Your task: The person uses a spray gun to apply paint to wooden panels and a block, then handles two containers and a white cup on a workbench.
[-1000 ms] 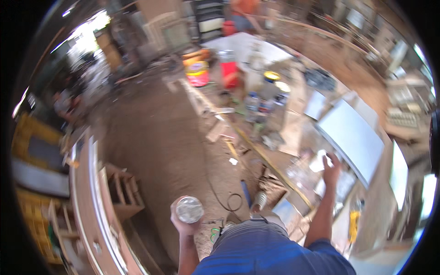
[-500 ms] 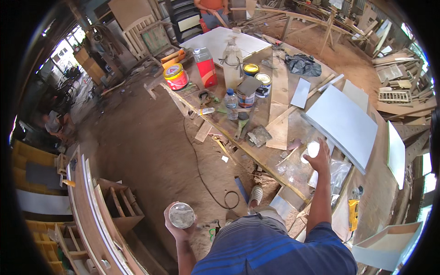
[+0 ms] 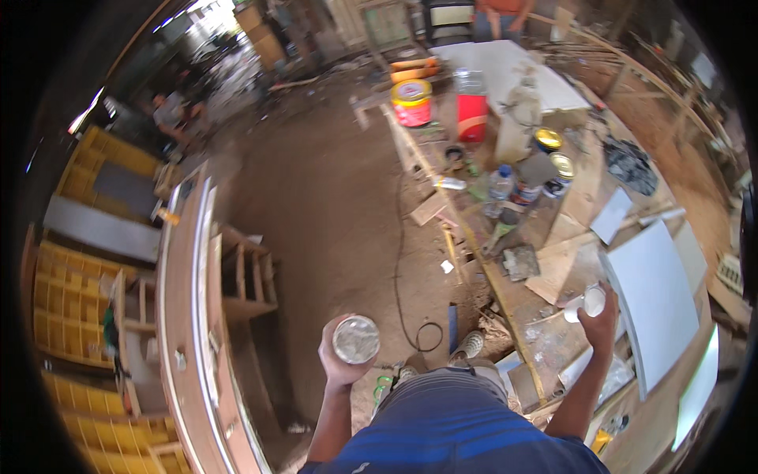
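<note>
My left hand (image 3: 347, 369) is closed round a small round tub (image 3: 356, 340), held out over the floor. The tub's upward face looks grey and mottled; I cannot tell whether that is a lid or contents. At the right, over the table's near part, my right hand (image 3: 602, 322) has its fingers curled round a small white cup-like container (image 3: 592, 300), tilted on its side. A second white rounded edge shows beside it, and whether it is a separate piece is unclear. Beyond lie a paint brush (image 3: 502, 229) and a grey, stained square pad (image 3: 521, 262).
The wooden table (image 3: 493, 280) carries a red-yellow paint can (image 3: 412, 103), a red jerrycan (image 3: 471, 118), a water bottle (image 3: 499, 189) and several paint cans. A pale panel (image 3: 654, 304) leans right of my right hand. A cable (image 3: 400, 268) crosses the dirt floor. Another person (image 3: 501, 20) stands far off.
My view has swung left, so the table appears farther right. My right hand has closed round the white container and tilted it. The left hand still holds the tub.
</note>
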### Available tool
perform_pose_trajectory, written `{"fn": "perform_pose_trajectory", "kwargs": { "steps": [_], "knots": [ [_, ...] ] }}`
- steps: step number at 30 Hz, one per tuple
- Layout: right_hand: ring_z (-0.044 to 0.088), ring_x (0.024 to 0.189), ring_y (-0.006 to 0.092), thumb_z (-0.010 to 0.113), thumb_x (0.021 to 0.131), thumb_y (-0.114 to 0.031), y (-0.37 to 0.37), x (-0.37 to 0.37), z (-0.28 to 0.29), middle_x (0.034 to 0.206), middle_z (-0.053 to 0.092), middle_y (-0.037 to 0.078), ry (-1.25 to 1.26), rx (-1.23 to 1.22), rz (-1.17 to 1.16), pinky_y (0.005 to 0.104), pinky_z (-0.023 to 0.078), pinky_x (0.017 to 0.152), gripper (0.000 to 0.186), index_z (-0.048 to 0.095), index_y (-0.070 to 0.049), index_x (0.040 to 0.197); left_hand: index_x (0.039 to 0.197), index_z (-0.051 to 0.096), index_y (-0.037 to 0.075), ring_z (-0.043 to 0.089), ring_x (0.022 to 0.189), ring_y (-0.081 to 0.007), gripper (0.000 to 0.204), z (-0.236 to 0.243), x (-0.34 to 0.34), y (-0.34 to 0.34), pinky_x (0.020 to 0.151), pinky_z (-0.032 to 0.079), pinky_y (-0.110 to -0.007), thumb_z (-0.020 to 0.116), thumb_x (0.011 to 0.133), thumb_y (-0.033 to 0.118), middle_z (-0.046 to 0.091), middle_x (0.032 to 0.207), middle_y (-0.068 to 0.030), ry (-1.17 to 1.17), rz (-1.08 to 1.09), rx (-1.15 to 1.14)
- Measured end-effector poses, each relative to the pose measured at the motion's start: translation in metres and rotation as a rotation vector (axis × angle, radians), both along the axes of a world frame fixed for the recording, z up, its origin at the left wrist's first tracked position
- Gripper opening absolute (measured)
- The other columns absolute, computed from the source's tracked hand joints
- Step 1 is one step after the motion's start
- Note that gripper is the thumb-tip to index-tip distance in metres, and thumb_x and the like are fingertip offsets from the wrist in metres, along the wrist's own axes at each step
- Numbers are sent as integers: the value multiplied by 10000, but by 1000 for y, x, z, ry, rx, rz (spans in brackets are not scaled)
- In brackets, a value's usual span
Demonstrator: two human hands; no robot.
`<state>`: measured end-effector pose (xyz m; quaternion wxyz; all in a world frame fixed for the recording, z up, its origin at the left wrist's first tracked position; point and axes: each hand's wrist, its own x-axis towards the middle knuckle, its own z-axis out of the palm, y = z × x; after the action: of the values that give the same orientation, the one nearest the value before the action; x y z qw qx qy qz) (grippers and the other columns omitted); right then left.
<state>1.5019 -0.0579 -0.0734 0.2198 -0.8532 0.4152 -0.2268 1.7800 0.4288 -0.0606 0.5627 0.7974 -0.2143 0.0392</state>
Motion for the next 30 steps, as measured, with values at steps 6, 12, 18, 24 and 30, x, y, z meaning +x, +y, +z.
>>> {"fn": "perform_pose_trajectory", "kwargs": {
  "steps": [6, 12, 18, 24, 30],
  "knots": [
    [579, 1327, 382, 843, 702, -91, -39, 77, -22, 1385, 615, 204, -148, -48, 236, 474, 449, 1156, 780, 565, -16, 1427, 1292, 627, 0, 726, 1050, -238, 769, 3, 0, -11, 954, 579, -386, 940, 597, 102, 728, 1157, -127, -39, 31, 0],
    [596, 1276, 395, 864, 708, -180, -89, 177, -36, 1336, 634, 210, -127, -101, 250, 476, 479, 1112, 766, 583, -30, 1404, 1285, 616, 3, 719, 983, -224, 753, 8, -19, -3, 899, 591, -373, 910, 596, 76, 721, 1114, -116, -21, 146, -55],
    [568, 1295, 423, 917, 630, -202, -169, 202, -121, 1349, 605, 242, -117, -169, 207, 503, 461, 1135, 921, 539, -14, 1449, 1244, 645, 17, 727, 989, -235, 714, 16, -15, 2, 897, 596, -380, 935, 607, 159, 724, 1117, -125, -127, 173, -15],
    [556, 1275, 437, 950, 650, -271, -149, 226, -115, 1335, 589, 225, 0, -34, 181, 529, 461, 1111, 944, 518, -45, 1457, 1230, 649, 12, 750, 982, -265, 714, 16, -35, 25, 884, 603, -379, 946, 602, 176, 744, 1102, -135, -136, 300, 75],
    [569, 1314, 447, 1001, 600, -324, -150, 234, -103, 1397, 580, 263, 64, -18, 219, 514, 484, 1110, 1139, 451, -19, 1550, 1231, 652, 22, 759, 983, -293, 727, 9, -38, 32, 886, 608, -391, 941, 585, 190, 749, 1104, -142, -98, 330, 12]
  ]
}}
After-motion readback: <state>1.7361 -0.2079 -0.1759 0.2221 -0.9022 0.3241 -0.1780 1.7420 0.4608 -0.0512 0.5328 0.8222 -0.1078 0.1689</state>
